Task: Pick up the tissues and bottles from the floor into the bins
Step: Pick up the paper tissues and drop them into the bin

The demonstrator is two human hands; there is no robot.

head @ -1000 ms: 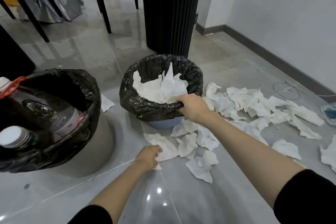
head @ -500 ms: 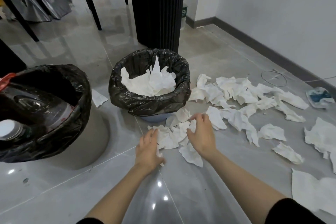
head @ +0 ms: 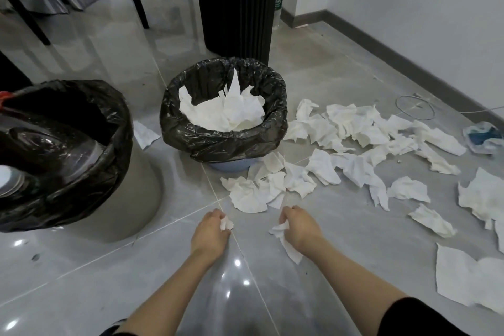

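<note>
Fingers of the left hand [head: 209,229] are curled tight around a small crumpled white tissue scrap [head: 226,224]; only a tuft shows past the knuckles. Fingers of the right hand [head: 298,224] pinch a longer crumpled white tissue strip [head: 286,240], which trails down under the wrist; can't tell if its tail touches the glossy grey tiled floor [head: 136,267]. Both hands sit low, near the person, apart from each other.

Step in hand: grab phase of the tissue pickup, both hands loaded, nothing dropped in yet.

Just beyond the hands: a cluster of crumpled white tissues [head: 261,188] on the tiles, touching the base of the small round bin lined with a black plastic bag [head: 223,142]. That bin is already well filled with white tissues [head: 226,112]. Right of it a wide scatter of loose white tissues [head: 381,139] runs toward the wall, more at near right. Far right, a blue-and-white crumpled wrapper [head: 484,136].

Left: a larger beige bin with a black bag liner [head: 120,128] holds clear plastic bottles [head: 51,142]. No bottles visible on the floor.

Next move, as a judgement: lift both hands forward over the small bin's rim and let go there, not the left bin. Tissue is light and may catch on the liner edge, so release should happen above the pile inside. Plenty left; task looks roughly mid-way on tissues.
</note>
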